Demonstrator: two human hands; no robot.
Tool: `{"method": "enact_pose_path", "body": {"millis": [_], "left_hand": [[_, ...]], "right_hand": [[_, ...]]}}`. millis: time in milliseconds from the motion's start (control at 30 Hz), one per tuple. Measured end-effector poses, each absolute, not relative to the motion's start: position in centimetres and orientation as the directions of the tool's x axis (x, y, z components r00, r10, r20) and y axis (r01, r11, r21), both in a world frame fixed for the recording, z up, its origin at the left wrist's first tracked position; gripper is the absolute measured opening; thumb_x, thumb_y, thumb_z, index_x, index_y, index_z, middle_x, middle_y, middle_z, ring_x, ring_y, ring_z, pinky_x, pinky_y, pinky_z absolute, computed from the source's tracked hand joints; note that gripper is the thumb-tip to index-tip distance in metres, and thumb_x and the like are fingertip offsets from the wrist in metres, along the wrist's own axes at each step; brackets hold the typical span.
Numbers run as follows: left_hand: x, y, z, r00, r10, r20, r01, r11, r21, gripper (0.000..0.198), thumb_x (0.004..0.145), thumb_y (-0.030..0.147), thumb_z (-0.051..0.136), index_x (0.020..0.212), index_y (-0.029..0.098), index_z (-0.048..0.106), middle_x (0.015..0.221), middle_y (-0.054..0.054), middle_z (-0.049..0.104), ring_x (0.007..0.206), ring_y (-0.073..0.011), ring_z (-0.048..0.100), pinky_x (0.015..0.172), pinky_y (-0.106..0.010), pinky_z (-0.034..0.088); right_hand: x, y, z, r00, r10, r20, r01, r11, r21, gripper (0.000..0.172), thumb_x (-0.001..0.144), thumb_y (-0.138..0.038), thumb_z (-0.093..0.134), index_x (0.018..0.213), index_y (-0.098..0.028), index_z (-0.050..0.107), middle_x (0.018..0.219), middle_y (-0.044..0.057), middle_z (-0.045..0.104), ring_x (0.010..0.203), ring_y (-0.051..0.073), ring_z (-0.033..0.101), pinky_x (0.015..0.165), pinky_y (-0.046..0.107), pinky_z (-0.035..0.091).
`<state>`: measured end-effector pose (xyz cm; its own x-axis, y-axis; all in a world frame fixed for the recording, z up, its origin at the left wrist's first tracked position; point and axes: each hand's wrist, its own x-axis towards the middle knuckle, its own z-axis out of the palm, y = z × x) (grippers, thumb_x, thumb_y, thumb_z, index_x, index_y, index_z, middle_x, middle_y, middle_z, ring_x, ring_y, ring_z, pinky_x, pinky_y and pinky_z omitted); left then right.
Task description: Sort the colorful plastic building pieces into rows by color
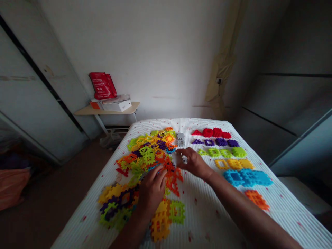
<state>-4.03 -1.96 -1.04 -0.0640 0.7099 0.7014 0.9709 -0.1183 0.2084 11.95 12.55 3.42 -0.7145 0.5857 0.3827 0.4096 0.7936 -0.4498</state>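
A right hand (193, 164) pinches a grey piece (177, 159) beside a jumbled, toothed pile (147, 155); the left hand's (153, 186) grip over it cannot be told. Interlocking edges could snag, or the right forearm (233, 199) nudge blue pieces (247, 177) across the white ribbed cover (202, 214). Behind: a pale wall (160, 52).

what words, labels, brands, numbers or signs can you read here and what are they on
None can be read for certain.
Red bag: several lines of white print, too blurred to read.
White box: a small mark on its side, too small to read.
Interlocking plastic pieces: no legible text shows on them.
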Motion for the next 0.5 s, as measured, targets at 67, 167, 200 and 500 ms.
{"method": "enact_pose_path", "body": {"millis": [67,167,200,500], "left_hand": [[-4.3,-1.9,-1.3,-0.076,0.75,0.657,0.986,-0.043,0.163,0.022,0.079,0.014,0.053,0.096,0.021,0.065,0.108,-0.01,0.065,0.098,-0.0244,0.062,0.084,-0.04,0.052],[-4.5,-1.9,-1.4,-0.084,0.814,0.575,0.993,0.02,0.116,0.02,0.076,0.016,0.055,0.091,0.018,0.068,0.11,-0.013,0.063,0.1,-0.0287,0.059,0.085,-0.045,0.05],[-4.5,-1.9,-1.4,-0.09,0.832,0.548,0.993,0.031,0.116,0.02,0.076,0.016,0.055,0.09,0.018,0.068,0.109,-0.013,0.064,0.1,-0.0289,0.059,0.086,-0.046,0.05],[-4.9,-1.7,-2.0,-0.11,0.907,0.406,0.984,0.041,0.175,0.021,0.082,0.02,0.047,0.085,0.019,0.068,0.1,-0.01,0.065,0.095,-0.0254,0.058,0.086,-0.045,0.046]], "right_hand": [[11.5,16.0,4.2,-0.634,0.701,0.327,0.59,0.712,-0.381,0.05,0.07,-0.022,0.072,0.117,-0.02,0.058,0.104,0.007,0.065,0.095,0.019,0.058,0.083,0.028,0.045],[10.5,21.2,4.8,-0.567,0.769,0.294,0.689,0.639,-0.342,0.05,0.073,-0.024,0.07,0.12,-0.017,0.057,0.105,0.01,0.064,0.093,0.02,0.059,0.081,0.028,0.045],[10.1,22.5,4.8,-0.556,0.782,0.282,0.708,0.623,-0.333,0.05,0.073,-0.024,0.07,0.12,-0.017,0.057,0.104,0.011,0.064,0.092,0.02,0.06,0.08,0.028,0.045],[6.3,27.1,2.5,-0.532,0.835,0.141,0.805,0.551,-0.222,0.051,0.071,-0.03,0.071,0.12,-0.024,0.057,0.105,0.008,0.063,0.094,0.02,0.06,0.075,0.025,0.045]]}}
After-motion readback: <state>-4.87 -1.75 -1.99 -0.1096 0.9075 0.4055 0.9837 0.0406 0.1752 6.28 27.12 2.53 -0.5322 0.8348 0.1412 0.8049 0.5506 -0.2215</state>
